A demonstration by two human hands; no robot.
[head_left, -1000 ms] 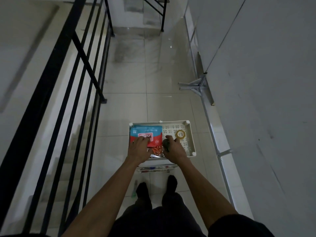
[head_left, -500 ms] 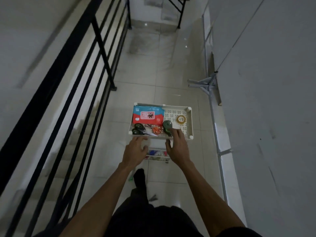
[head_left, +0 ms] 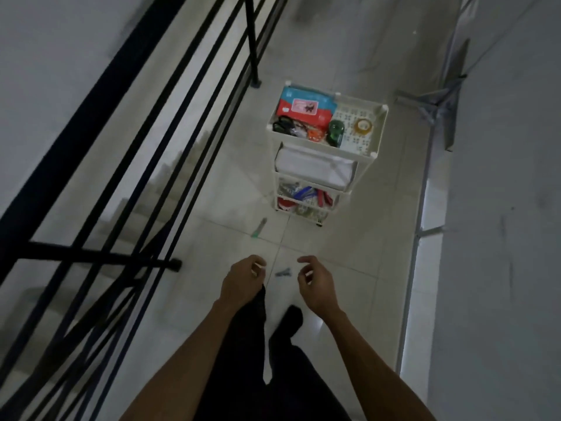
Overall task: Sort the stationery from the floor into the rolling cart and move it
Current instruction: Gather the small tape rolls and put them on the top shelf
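Observation:
The white rolling cart (head_left: pixel 379 129) stands free on the tiled floor ahead of me. Its top tray holds a blue and red packet (head_left: pixel 303 107), black scissors (head_left: pixel 283 125), a green tape dispenser (head_left: pixel 336 132) and a roll of clear tape (head_left: pixel 364 126). White paper (head_left: pixel 315 167) fills the middle shelf and colourful items (head_left: pixel 306 196) the bottom one. My left hand (head_left: pixel 243 281) and right hand (head_left: pixel 317 284) hang well short of the cart, fingers loosely curled, holding nothing. A green pen-like item (head_left: pixel 259 228) and a small grey item (head_left: pixel 283 272) lie on the floor.
A black metal railing (head_left: pixel 170 117) runs along the left, with stairs dropping behind it. A grey wall (head_left: pixel 501 208) with a metal frame (head_left: pixel 425 183) closes the right side. A folded metal stand (head_left: pixel 437 101) leans beyond the cart. My black-clad legs (head_left: pixel 273 360) are below.
Both hands let go of the cart's top tray and pulled back toward me. The cart now stands farther ahead, apart from my hands.

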